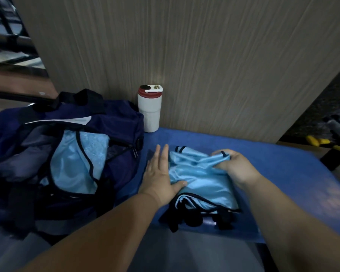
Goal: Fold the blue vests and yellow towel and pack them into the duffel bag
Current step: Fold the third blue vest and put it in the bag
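Observation:
A light blue vest with dark trim (199, 179) lies partly folded on the blue mat. My left hand (161, 173) lies flat along its left edge, fingers straight, thumb on the cloth. My right hand (234, 165) grips the vest's far right corner, fingers curled round the fabric. A navy duffel bag (116, 122) stands open at the left, and another light blue vest (75, 163) lies inside it. No yellow towel is in view.
A white tumbler with a red lid (149, 109) stands against the wood-grain wall (204, 55) behind the vest. The blue mat (283, 173) stretches to the right. Yellow-handled tools (322, 143) lie off the mat at the far right.

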`<state>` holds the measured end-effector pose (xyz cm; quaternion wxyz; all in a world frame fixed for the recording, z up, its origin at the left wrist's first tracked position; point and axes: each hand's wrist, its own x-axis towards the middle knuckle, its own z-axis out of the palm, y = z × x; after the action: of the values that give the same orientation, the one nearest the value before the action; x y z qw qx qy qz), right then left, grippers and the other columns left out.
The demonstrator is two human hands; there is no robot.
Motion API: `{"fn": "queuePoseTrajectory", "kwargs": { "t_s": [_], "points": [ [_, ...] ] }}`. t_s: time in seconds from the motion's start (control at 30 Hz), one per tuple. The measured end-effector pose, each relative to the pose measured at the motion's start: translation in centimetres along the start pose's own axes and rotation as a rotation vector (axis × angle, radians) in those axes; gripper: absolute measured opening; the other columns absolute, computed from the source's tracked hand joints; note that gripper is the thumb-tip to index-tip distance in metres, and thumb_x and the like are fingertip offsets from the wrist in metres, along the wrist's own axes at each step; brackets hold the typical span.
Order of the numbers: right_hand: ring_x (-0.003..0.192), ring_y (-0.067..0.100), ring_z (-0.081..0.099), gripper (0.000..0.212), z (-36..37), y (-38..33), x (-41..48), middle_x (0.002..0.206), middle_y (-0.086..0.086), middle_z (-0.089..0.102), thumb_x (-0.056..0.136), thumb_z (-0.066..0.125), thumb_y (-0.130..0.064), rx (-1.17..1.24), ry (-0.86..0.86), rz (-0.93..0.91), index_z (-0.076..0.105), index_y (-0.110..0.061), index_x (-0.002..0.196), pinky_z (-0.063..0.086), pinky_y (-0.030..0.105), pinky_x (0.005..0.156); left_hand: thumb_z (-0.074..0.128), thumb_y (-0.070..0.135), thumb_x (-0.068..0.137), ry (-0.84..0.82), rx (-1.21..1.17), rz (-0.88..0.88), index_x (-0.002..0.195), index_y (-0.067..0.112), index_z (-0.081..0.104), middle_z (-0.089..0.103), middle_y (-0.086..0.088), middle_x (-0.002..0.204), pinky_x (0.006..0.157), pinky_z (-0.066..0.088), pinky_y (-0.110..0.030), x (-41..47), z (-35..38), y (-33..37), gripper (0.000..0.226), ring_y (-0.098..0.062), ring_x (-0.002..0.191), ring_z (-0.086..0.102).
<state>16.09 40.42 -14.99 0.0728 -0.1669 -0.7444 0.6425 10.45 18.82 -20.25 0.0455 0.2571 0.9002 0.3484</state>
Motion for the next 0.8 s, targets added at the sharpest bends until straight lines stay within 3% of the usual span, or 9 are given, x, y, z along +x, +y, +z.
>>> {"fn": "queuePoseTrajectory", "kwargs": {
  "t_s": [0.07,0.13,0.23,0.3,0.4,0.53,0.63,0.7,0.8],
  "points": [
    [0.074,0.014,0.067,0.023,-0.6,0.2,-1.5,0.080,0.005,0.072,0.066,0.078,0.005,-0.024,-0.070,-0.056,0.071,-0.016,0.070,0.055,0.027,0.069,0.071,0.023,0.081,-0.031,-0.305,-0.059,0.145,0.045,-0.015,-0.006,0.009,0.159,0.115,0.019,-0.031,0.4,-0.6,0.3,0.109,-0.009,0.143,0.005],
    [0.084,0.005,0.068,0.029,-1.3,0.8,-3.0,0.090,0.003,0.075,0.073,0.072,0.012,-0.030,-0.112,-0.083,0.072,-0.016,0.068,0.054,0.019,0.074,0.050,-0.005,0.086,-0.073,-0.798,-0.102,0.143,0.038,0.017,0.029,0.003,0.148,0.100,0.034,-0.020,1.0,-1.7,1.2,0.079,-0.013,0.142,0.022],
    [0.110,-0.007,0.058,0.040,-2.4,2.0,-4.8,0.102,-0.007,0.074,0.072,0.069,0.019,-0.179,-0.162,-0.128,0.073,-0.021,0.072,0.044,0.012,0.092,0.037,0.008,0.081,-0.021,-0.991,-0.068,0.118,0.028,0.050,0.050,0.009,0.128,0.089,0.037,-0.010,1.5,-3.0,2.4,0.044,-0.012,0.134,0.038],
    [0.121,-0.008,0.049,0.048,-2.8,2.8,-5.6,0.107,-0.014,0.071,0.072,0.072,0.015,-0.330,-0.199,-0.205,0.073,-0.033,0.071,0.038,0.014,0.102,0.042,0.032,0.087,0.010,-0.865,0.028,0.117,0.030,0.056,0.055,0.014,0.128,0.095,0.036,-0.009,1.1,-3.4,3.8,0.034,-0.003,0.126,0.045],
    [0.121,-0.002,0.052,0.043,-2.3,3.4,-6.7,0.108,-0.017,0.070,0.068,0.068,0.003,-0.425,-0.202,-0.374,0.072,-0.039,0.077,0.034,0.017,0.107,0.027,0.067,0.082,-0.152,-0.271,0.277,0.134,0.033,0.049,0.051,0.012,0.138,0.111,0.023,-0.021,0.6,-2.7,5.9,0.066,-0.001,0.125,0.043],
    [0.132,-0.001,0.041,0.032,-2.2,3.9,-7.9,0.114,-0.018,0.068,0.061,0.056,-0.022,-0.513,-0.345,-0.354,0.072,-0.036,0.085,0.029,0.017,0.109,0.021,0.055,0.098,-0.323,0.477,0.456,0.147,0.031,0.030,0.036,0.006,0.152,0.119,-0.005,-0.041,0.0,-0.8,7.5,0.055,-0.011,0.145,0.017],
    [0.134,-0.013,0.029,0.026,-3.1,4.5,-8.2,0.120,-0.029,0.062,0.070,0.065,-0.052,-0.505,-0.366,-0.283,0.075,-0.037,0.089,0.022,0.011,0.110,0.023,0.048,0.101,-0.354,0.556,0.459,0.151,0.029,0.018,0.019,0.006,0.159,0.118,-0.010,-0.040,-1.7,0.2,6.5,0.054,-0.013,0.147,0.005],
    [0.132,-0.014,0.032,0.043,-3.1,4.8,-8.1,0.116,-0.033,0.061,0.065,0.060,-0.079,-0.513,-0.271,-0.259,0.075,-0.042,0.080,0.025,0.014,0.110,0.024,0.057,0.097,-0.367,0.503,0.428,0.152,0.030,0.008,0.003,0.008,0.161,0.117,-0.012,-0.038,-2.7,0.6,5.6,0.064,-0.011,0.147,-0.006],
    [0.123,-0.002,0.048,0.039,-2.2,5.1,-8.1,0.109,-0.026,0.065,0.058,0.068,-0.076,-0.598,-0.113,-0.297,0.066,-0.040,0.073,0.035,0.020,0.106,0.028,0.077,0.083,-0.415,0.524,0.417,0.152,0.029,-0.003,-0.015,0.006,0.159,0.116,-0.016,-0.038,-3.7,0.4,4.8,0.090,-0.011,0.145,-0.019]
  ]
}}
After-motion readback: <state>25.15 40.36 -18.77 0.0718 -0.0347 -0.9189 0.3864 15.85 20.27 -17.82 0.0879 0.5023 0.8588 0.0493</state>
